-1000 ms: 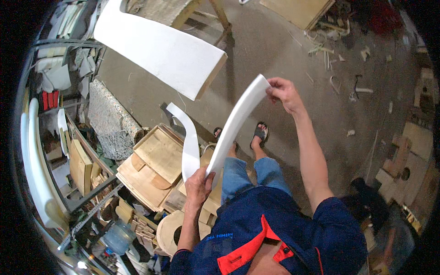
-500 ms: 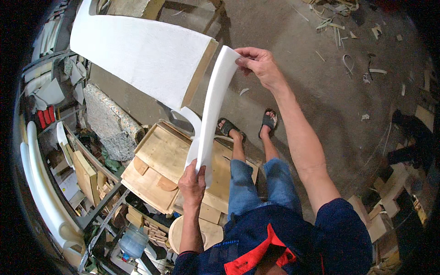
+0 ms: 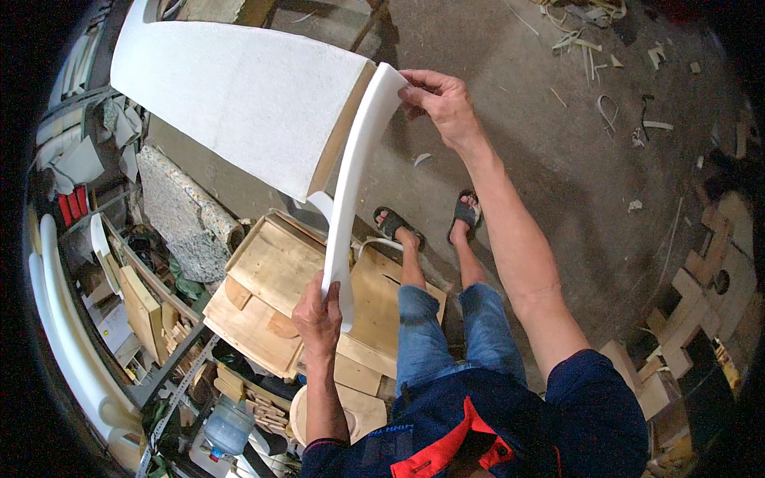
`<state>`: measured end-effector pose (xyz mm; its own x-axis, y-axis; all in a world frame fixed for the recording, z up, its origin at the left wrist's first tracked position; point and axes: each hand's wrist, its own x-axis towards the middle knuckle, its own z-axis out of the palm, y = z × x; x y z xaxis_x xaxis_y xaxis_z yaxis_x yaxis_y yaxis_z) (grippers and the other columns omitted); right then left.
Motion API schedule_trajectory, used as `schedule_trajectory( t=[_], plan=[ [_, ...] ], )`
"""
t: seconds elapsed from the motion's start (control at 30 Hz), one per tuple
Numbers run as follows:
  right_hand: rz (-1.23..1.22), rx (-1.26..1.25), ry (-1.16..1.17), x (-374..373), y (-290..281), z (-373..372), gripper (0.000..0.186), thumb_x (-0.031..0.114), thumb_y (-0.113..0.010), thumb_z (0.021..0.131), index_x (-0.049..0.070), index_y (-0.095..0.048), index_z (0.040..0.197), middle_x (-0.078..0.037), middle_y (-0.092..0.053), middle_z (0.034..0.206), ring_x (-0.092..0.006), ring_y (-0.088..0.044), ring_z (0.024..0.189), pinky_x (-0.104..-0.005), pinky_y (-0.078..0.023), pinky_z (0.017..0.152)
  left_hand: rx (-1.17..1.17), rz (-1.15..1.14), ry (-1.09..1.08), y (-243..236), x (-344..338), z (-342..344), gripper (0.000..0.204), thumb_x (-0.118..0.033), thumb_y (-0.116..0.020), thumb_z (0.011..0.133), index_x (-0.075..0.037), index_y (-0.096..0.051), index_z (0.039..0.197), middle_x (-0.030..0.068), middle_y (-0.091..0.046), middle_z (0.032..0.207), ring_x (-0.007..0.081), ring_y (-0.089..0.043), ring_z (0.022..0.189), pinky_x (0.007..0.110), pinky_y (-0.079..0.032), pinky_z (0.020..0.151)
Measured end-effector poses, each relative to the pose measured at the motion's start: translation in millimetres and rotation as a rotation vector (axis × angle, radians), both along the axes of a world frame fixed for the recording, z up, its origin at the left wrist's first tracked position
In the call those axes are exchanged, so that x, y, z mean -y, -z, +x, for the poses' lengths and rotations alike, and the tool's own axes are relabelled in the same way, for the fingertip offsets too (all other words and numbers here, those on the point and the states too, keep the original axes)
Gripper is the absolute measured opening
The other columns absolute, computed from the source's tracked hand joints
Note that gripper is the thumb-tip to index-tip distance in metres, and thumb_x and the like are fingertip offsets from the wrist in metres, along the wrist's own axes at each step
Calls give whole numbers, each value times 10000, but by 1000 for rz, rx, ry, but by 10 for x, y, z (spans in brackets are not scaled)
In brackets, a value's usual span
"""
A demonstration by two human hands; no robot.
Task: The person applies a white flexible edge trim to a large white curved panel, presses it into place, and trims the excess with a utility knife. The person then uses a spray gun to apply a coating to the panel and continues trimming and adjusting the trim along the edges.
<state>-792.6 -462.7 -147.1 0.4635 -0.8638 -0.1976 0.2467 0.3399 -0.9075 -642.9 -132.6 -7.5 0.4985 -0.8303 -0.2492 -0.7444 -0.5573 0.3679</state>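
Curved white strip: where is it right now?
In the head view, the curved white strip runs just left of centre, its lower part in the left hand, its upper end in the right hand, beside the large white panel.

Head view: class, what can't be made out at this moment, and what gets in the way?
- Strip, head view: part of its lower end, covered by the left hand.
- Curved piece, head view: its middle, behind the strip.
- Panel, head view: far end, cut off by the top edge.
- Round board, head view: partly hidden by the left forearm.
- Scraps, head view: too small to identify.
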Motion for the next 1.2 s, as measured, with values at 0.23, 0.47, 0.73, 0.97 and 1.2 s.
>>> schedule_trajectory(
  t=[0.23, 0.47, 0.73, 0.97, 1.2],
  plan=[
    [5, -63, -10, 9, -3, 40, 276, 95, -727, 915, 60, -728, 1189, -48, -754, 999, -103, -677, 818, -259, -563, 660, -19, -23, -8, 52, 2, -15, 266, -112, -683, 923, -105, -660, 1188, 168, -686, 907, 355, -690, 782, 422, -542, 664],
    [-29, -29, 5, 13, -24, 67, 260, 117, -728, 909, 66, -743, 1164, -41, -755, 972, -103, -675, 802, -266, -565, 656, -12, -21, -20, 124, -16, 0, 271, -107, -698, 909, -103, -667, 1179, 172, -688, 909, 357, -690, 785, 418, -543, 673],
    [-42, -57, -7, 22, -25, 101, 279, 136, -728, 922, 80, -728, 1196, -65, -755, 1036, -125, -699, 860, -271, -590, 677, 14, -74, -18, 164, -17, 33, 284, -78, -713, 894, -85, -671, 1174, 175, -694, 910, 338, -698, 779, 412, -544, 670],
    [-26, 4, 36, 29, -16, 166, 274, 88, -718, 912, 31, -730, 1180, -64, -757, 958, -114, -690, 776, -275, -580, 672, 31, -43, -27, 137, 7, 49, 292, -85, -717, 897, -98, -671, 1185, 171, -697, 890, 341, -701, 753, 409, -544, 641],
    [-38, 16, 34, 44, 3, 189, 282, 79, -720, 913, 22, -721, 1189, -69, -756, 954, -111, -685, 763, -269, -577, 666, 12, -56, -31, 155, 21, 72, 293, -93, -712, 904, -102, -671, 1193, 174, -704, 896, 343, -703, 770, 406, -549, 657]
  ],
)
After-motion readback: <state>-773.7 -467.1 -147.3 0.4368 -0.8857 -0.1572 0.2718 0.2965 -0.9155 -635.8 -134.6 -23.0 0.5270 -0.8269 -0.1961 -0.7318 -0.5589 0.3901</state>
